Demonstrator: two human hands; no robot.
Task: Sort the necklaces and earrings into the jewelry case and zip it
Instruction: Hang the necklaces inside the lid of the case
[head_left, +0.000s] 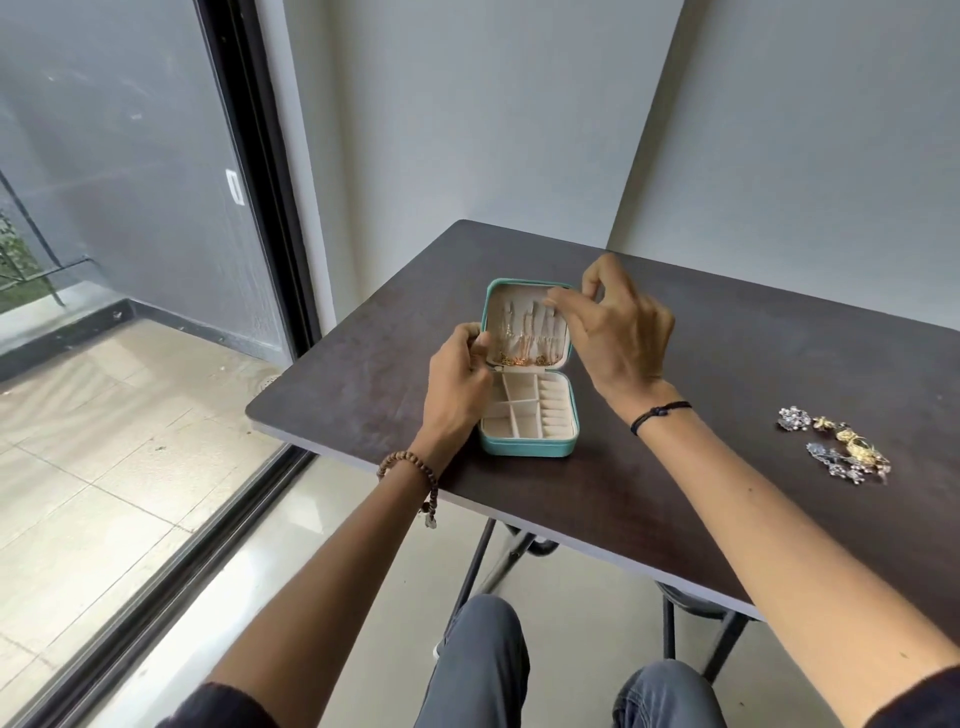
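- The dark tabletop stands in a grey-walled corner, with a glass door on the left.
- The open jewelry case sits near the tabletop's left edge, lid upright, with necklaces hanging inside.
- The left hand curls its grip round the lid's left rim.
- The right hand pinches at the lid's far right corner; what its grip holds cannot be told.
- Earrings lie well apart, to the right.

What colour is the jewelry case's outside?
The jewelry case is teal outside, clearest in the head view.
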